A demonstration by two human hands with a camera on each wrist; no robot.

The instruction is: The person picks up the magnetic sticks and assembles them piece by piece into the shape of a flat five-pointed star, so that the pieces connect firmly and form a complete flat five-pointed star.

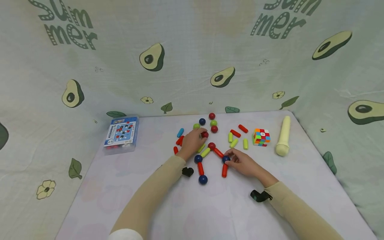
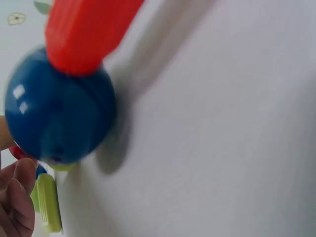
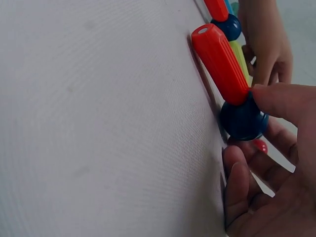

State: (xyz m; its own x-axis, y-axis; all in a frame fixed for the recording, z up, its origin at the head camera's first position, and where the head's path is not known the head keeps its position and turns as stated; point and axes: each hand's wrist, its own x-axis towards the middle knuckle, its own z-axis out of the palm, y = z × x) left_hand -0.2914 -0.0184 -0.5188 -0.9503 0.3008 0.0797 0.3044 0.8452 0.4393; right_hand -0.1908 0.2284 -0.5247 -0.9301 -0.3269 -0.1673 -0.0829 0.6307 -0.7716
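My left hand (image 1: 192, 144) pinches a red ball (image 1: 205, 134) among the loose parts; in the left wrist view its curled fingers (image 2: 19, 197) sit at the lower left. My right hand (image 1: 241, 162) holds a dark blue ball (image 3: 242, 121) between thumb and fingers. A red stick (image 3: 219, 64) is joined to that ball, and a second red stick (image 1: 218, 152) runs from it toward another red ball (image 1: 211, 146). Left of this, a red stick (image 1: 200, 168) links two dark blue balls, the nearer one (image 1: 203, 180) close to me, with a yellow-green stick (image 1: 205, 152) at the farther one.
Loose red, green and blue balls (image 1: 213, 123) lie behind the hands. Several red and yellow-green sticks (image 1: 245, 144) are scattered right; a blue stick (image 1: 180, 132) lies left. A puzzle cube (image 1: 261, 137) and pale-yellow microphone-shaped object (image 1: 283, 136) stand right, a clear box (image 1: 121, 135) far left.
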